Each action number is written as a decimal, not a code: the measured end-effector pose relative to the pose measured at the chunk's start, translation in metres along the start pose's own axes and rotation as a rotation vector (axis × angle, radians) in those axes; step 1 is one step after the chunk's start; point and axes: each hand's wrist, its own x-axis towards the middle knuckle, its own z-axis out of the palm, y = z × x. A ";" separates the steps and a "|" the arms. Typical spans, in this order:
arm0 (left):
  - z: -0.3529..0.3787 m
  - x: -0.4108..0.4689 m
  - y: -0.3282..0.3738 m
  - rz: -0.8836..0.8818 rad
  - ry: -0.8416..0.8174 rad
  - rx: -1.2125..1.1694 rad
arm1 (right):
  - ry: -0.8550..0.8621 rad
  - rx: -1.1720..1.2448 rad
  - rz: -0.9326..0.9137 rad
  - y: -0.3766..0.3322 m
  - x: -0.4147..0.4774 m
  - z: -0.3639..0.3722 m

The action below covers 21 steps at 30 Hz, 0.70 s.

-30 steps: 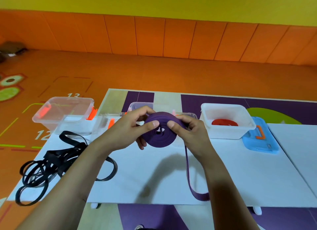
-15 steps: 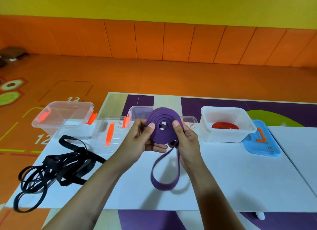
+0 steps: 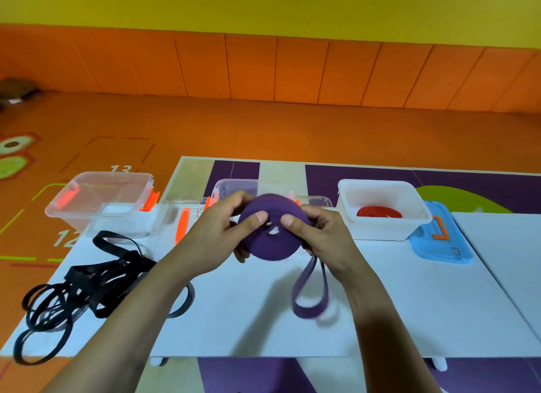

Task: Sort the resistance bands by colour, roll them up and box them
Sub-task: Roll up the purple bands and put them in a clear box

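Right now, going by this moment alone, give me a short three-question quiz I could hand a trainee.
1. True or false: the left hand and the right hand both grip the purple roll, and a loose loop hangs below it.
2. Where is the red band? A: in the white box. B: on the floor. C: in the left hand.
3. Fill in: the unrolled bands heaped at the person's left are ____ in colour.
Key: 1 true; 2 A; 3 black.
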 end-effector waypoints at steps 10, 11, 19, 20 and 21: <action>0.058 -0.006 -0.014 -0.354 0.094 -0.482 | 0.194 0.069 0.068 0.031 -0.004 0.007; 0.055 -0.005 -0.017 -0.389 0.083 -0.421 | 0.165 0.013 0.077 0.035 -0.006 0.002; 0.032 0.001 -0.021 -0.313 -0.169 0.081 | -0.139 -0.082 0.090 0.041 -0.013 -0.018; 0.033 0.002 -0.021 -0.312 -0.190 0.073 | -0.133 -0.066 0.100 0.043 -0.011 -0.016; 0.035 0.002 -0.023 -0.309 -0.178 0.063 | -0.113 -0.041 0.108 0.046 -0.009 -0.015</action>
